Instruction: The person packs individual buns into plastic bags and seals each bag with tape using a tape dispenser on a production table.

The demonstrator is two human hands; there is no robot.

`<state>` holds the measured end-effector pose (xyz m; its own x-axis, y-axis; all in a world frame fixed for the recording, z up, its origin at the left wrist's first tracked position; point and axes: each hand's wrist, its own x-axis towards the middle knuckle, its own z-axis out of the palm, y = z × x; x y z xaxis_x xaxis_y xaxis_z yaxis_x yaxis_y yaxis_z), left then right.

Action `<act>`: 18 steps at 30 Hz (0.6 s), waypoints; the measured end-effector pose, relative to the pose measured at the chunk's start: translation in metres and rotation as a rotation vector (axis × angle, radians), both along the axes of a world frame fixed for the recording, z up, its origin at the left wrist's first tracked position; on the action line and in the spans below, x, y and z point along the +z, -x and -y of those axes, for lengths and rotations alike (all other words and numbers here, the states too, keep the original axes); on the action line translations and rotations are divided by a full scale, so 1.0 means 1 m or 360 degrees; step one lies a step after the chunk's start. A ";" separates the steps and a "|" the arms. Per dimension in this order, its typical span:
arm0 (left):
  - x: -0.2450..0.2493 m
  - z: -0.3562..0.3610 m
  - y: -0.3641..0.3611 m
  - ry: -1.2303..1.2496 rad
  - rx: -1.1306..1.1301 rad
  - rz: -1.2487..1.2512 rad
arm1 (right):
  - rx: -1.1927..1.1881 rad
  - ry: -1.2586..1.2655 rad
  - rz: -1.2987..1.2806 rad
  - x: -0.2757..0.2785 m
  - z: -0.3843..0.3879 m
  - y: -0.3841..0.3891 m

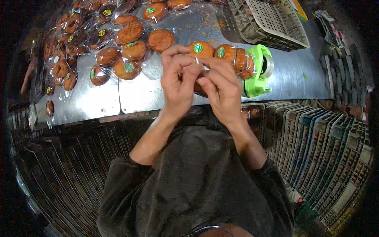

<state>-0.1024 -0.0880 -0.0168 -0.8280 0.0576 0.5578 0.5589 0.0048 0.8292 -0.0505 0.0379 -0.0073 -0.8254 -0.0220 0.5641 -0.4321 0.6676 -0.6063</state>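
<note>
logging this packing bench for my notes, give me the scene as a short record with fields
surface: metal table
left hand: pinched on the clear wrap of a wrapped bun
right hand: pinched on the same wrap, touching the left hand
right of hands: green tape dispenser
table's left: sealed buns with green stickers
far right: plastic crate
below table edge: stacked crates

Steel table point(300, 75), wrapped pastries point(134, 51) (green-stickered), crate point(272, 19)
</note>
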 end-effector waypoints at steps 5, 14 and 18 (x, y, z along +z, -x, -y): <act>0.000 0.018 0.011 -0.0572 -0.0764 0.0839 | -0.0173 0.0398 0.0455 0.030 0.010 0.007; -0.007 -0.014 -0.004 -0.0071 -0.0050 0.0206 | -0.0038 0.0164 -0.0047 0.014 -0.034 0.026; -0.005 -0.053 -0.014 -0.0970 0.0055 0.0638 | -0.0071 0.1189 0.0099 0.011 -0.010 0.021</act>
<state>-0.0879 -0.0355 -0.0214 -0.9710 -0.1965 0.1361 0.2199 -0.5108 0.8311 -0.0720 0.0480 0.0039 -0.8475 0.3825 0.3680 -0.3643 0.0850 -0.9274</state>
